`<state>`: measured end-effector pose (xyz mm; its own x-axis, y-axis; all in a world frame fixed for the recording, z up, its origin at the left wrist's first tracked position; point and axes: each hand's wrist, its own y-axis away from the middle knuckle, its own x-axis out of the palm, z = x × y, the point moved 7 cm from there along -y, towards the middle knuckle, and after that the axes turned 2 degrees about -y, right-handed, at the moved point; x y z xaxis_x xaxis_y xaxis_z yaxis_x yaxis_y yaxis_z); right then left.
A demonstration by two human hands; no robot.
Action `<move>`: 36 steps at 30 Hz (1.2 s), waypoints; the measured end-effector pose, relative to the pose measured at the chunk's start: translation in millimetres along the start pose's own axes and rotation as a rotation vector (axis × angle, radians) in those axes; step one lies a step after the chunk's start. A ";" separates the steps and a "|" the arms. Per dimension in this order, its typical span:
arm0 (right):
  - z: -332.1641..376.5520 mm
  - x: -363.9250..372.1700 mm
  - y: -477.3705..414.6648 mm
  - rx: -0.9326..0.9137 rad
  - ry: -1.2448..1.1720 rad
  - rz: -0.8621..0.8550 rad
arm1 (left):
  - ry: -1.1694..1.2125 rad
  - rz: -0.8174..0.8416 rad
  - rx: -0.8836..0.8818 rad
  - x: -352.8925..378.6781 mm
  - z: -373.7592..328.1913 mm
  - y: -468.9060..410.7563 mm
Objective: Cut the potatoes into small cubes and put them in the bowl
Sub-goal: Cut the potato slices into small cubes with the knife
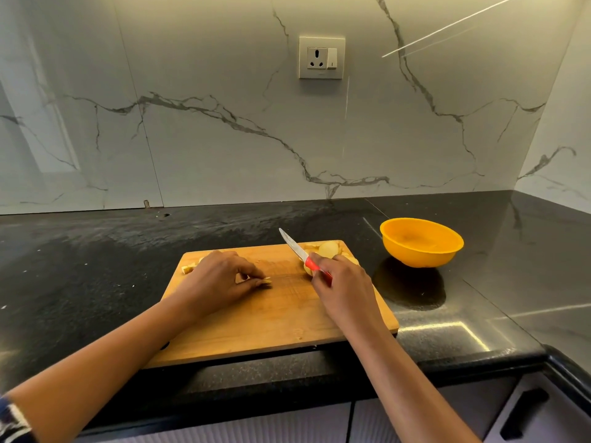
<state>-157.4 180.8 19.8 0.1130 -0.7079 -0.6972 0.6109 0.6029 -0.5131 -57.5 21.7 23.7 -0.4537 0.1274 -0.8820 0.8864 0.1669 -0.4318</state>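
A wooden cutting board lies on the black counter. My left hand rests on the board's left part and pinches a thin potato strip with its fingertips. Small cut pieces lie at the board's far left edge. My right hand grips a red-handled knife, blade pointing up and away to the left. Peeled potato pieces are piled at the board's far right corner, partly hidden by my right hand. An orange bowl stands to the right of the board; nothing is visible inside it.
The black stone counter runs to a marble wall with a power socket. The counter turns along the right wall. Its front edge is just below the board, with cabinet doors and a dark handle underneath.
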 end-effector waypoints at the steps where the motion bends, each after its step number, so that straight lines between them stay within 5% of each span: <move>1: 1.7 -0.8 1.4 -0.001 0.009 0.000 | 0.008 0.000 -0.021 -0.3 -0.3 1.1; 13: 38.8 -11.1 57.9 -0.153 0.047 0.033 | 0.183 -0.013 -0.251 0.2 8.8 8.8; 36: 65.7 6.2 69.7 -0.170 0.214 0.233 | 0.024 -0.111 -0.083 -7.1 -9.6 8.2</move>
<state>-62.6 194.2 12.6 0.0559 -0.4618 -0.8852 0.4466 0.8045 -0.3915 -47.8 31.6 28.3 -0.5515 0.1264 -0.8246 0.8203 0.2618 -0.5085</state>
